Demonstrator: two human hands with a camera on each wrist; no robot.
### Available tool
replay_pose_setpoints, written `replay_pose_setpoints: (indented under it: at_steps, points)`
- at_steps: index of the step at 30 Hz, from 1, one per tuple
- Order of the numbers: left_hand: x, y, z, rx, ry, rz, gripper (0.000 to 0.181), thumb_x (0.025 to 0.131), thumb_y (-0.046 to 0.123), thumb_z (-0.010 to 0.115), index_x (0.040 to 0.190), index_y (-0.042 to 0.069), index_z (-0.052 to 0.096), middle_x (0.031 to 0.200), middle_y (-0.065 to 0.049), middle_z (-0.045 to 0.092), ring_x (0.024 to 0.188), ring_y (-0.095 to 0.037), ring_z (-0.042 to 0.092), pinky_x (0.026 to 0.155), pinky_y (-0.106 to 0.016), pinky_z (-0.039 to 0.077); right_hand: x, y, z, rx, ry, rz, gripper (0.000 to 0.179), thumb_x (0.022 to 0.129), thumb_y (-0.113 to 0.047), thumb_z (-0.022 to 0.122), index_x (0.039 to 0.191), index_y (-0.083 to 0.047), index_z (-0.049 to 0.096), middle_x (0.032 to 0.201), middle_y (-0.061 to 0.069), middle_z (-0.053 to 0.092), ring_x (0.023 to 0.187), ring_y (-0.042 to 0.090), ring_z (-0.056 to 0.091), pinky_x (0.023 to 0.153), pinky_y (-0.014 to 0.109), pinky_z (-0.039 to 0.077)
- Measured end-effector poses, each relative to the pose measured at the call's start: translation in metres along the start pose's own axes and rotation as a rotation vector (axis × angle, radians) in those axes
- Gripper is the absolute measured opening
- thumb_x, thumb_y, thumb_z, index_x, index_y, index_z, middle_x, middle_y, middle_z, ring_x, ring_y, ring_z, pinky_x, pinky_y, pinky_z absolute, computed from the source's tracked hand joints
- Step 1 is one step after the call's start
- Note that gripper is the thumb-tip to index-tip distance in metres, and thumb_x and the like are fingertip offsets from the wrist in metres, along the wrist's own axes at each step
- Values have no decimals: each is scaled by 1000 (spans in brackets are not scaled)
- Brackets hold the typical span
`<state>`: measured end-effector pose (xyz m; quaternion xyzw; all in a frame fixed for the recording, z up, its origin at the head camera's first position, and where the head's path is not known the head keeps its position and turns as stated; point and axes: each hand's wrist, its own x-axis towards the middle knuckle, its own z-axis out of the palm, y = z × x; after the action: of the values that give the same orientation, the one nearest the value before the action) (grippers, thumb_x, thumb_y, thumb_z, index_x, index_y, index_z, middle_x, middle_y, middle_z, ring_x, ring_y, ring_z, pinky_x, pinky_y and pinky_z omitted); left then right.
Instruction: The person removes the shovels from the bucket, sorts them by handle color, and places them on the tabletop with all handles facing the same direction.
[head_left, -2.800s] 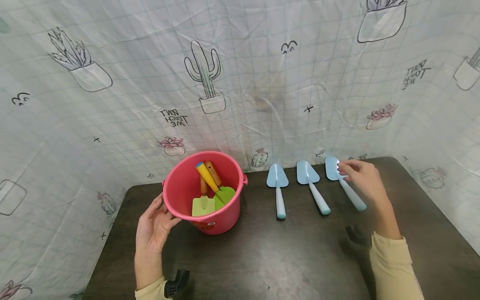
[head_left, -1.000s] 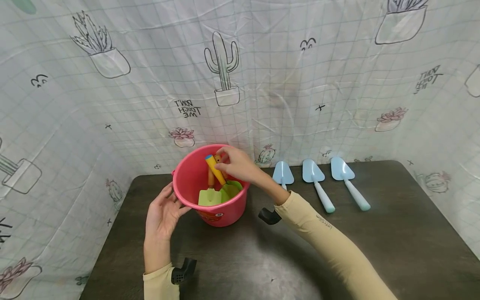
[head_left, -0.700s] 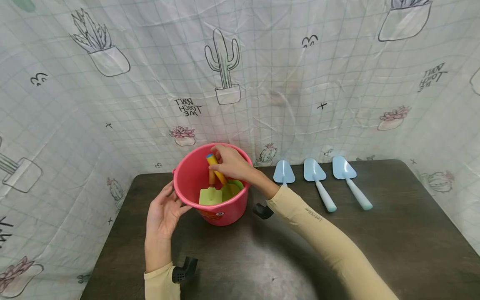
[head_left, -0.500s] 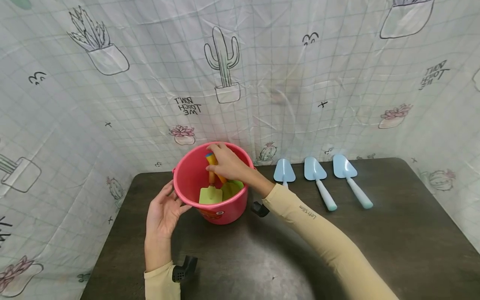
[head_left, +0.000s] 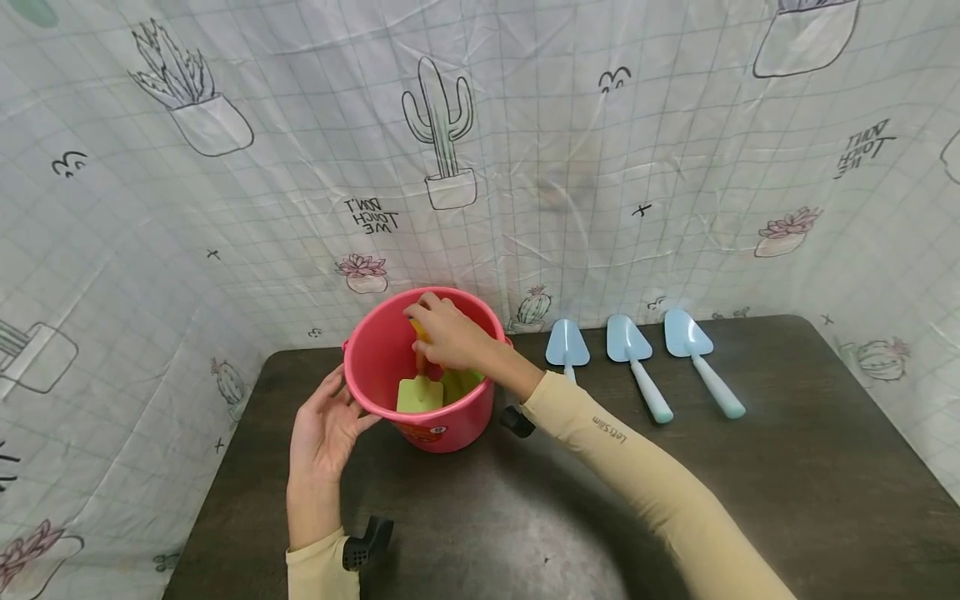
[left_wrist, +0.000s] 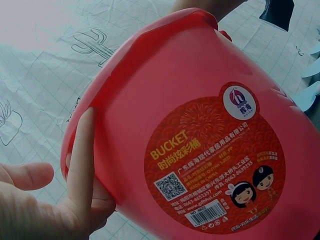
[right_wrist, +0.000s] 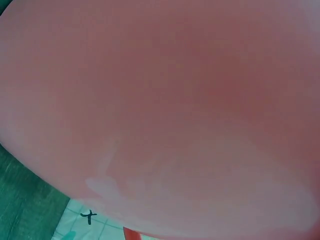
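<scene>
A pink bucket [head_left: 461,423] with a red label stands on the dark table, its mouth toward the head camera. My left hand [head_left: 324,433] lies against the bucket's outer left side, thumb and fingers spread just under the rim. My right hand [head_left: 450,333] is inside the bucket with its fingers curled round the yellow handle of a trowel [head_left: 420,330]. That trowel's blue handle end shows by the fingertips, and most of it is hidden. Next to it lies a light green trowel [head_left: 420,395] with a wooden handle. A brighter green blade [head_left: 459,385] shows partly under my right hand.
Three light blue trowels with white handles lie in a row right of the bucket: one [head_left: 567,342] partly behind my forearm, one [head_left: 628,338] in the middle, one [head_left: 687,333] farthest right. A printed cloth [head_left: 555,167] hangs behind the table [head_left: 480,517].
My right hand has come from the rightmost blue trowel into the bucket and closed round the yellow handle, which has shifted slightly left. My left hand has stayed against the bucket.
</scene>
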<state>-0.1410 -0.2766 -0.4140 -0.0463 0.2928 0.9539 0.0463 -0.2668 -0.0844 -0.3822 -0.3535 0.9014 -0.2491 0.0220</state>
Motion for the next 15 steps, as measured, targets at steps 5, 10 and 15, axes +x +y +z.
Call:
replay_pose_setpoints:
  at_steps: [5,10,15]
  points:
    - [0,1,-1,-1,-9,6,48,103,16,39,148,9,24,154,-15,16,130,-30,42,82,-55,49,0,-1,0,53,89,-8,40,85,-13,71,120,-8,52,112,9,46,83,15,54,67,20,51]
    - [0,1,-2,-9,-16,4,46,104,16,39,147,8,25,153,-15,18,127,-29,45,81,-54,51,-3,0,-3,53,104,-29,30,87,-11,66,112,-8,50,104,9,45,62,14,55,56,17,48]
    - [1,1,-2,-9,-25,-2,45,104,15,38,147,8,25,153,-15,19,126,-28,45,81,-53,51,-9,-5,-15,38,45,-18,25,88,-11,65,109,-6,53,97,6,47,65,14,53,57,19,46]
